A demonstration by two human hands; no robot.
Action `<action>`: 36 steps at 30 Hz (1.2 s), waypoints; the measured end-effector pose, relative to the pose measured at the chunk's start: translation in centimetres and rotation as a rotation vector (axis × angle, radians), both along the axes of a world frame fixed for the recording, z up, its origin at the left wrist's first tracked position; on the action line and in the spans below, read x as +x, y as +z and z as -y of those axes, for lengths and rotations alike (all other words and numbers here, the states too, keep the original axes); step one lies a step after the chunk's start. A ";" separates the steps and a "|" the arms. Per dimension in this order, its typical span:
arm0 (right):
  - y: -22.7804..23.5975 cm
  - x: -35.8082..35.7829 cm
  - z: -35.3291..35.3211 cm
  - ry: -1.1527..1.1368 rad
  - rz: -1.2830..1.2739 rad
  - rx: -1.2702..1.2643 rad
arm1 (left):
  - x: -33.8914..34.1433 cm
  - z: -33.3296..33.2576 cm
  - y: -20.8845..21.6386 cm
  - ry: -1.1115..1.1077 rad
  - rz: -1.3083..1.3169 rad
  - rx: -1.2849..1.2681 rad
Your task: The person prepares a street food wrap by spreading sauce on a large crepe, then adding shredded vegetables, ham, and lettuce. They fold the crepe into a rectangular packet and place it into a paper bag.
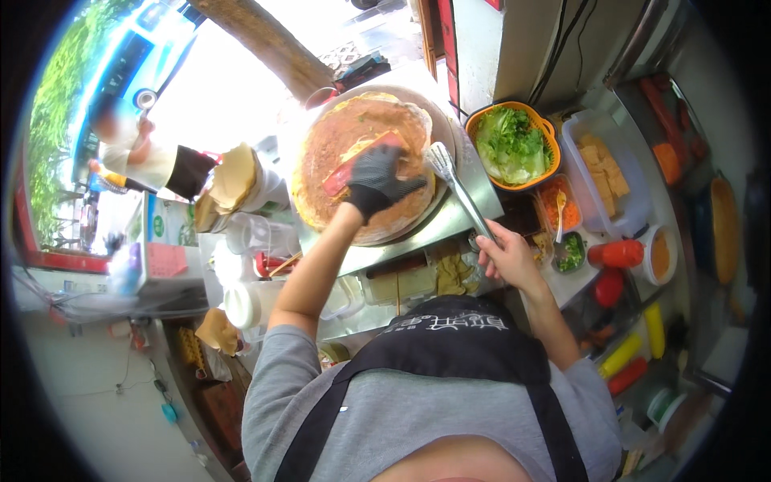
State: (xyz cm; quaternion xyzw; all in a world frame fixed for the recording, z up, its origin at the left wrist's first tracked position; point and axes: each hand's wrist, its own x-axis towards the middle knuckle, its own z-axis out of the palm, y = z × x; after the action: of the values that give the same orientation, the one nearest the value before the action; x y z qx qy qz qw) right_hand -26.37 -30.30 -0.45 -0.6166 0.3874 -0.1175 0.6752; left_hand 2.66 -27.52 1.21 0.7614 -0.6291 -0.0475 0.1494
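Note:
A large round crepe (328, 128), spread with brown sauce, lies on the round griddle (444, 132) in front of me. On it rests a flat reddish strip (341, 178), with pale shreds along its far side. My left hand (376, 178), in a dark knit glove, lies over the strip's right part. Its thumb stretches out to the right, and the hand hides what is under the palm. My right hand (507, 255) is bare and closed round the handle of metal tongs (462, 189). The tongs' slotted head reaches the griddle's right edge, tilted up to the left.
To the right stand an orange basket of lettuce (514, 145), a clear bin of tan crisp pieces (606, 173), chopped orange filling (558, 205), chopped greens (570, 253) and a red bottle (617, 254). Clear cups (261, 235) stand left. Beyond the counter is another person (152, 157).

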 end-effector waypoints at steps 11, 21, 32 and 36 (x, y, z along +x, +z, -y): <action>-1.1 -0.4 5.4 0.029 0.090 0.105 | -2.3 2.1 -2.8 0.414 -0.256 -0.108; -2.7 1.9 7.4 0.219 0.093 0.289 | -1.9 0.9 -3.1 0.553 -0.571 -0.270; -3.8 4.8 14.7 0.233 0.056 0.068 | -2.5 0.7 -4.0 0.608 -0.637 -0.373; -2.4 5.6 20.0 0.462 0.009 0.159 | -2.5 0.8 -3.9 0.649 -0.663 -0.373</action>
State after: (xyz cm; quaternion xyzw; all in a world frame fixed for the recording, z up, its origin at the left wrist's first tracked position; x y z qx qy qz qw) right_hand -20.72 -50.33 -2.81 -0.6332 0.2409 0.0682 0.7324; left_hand 0.14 -28.36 -2.67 0.8221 -0.2763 -0.1246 0.4819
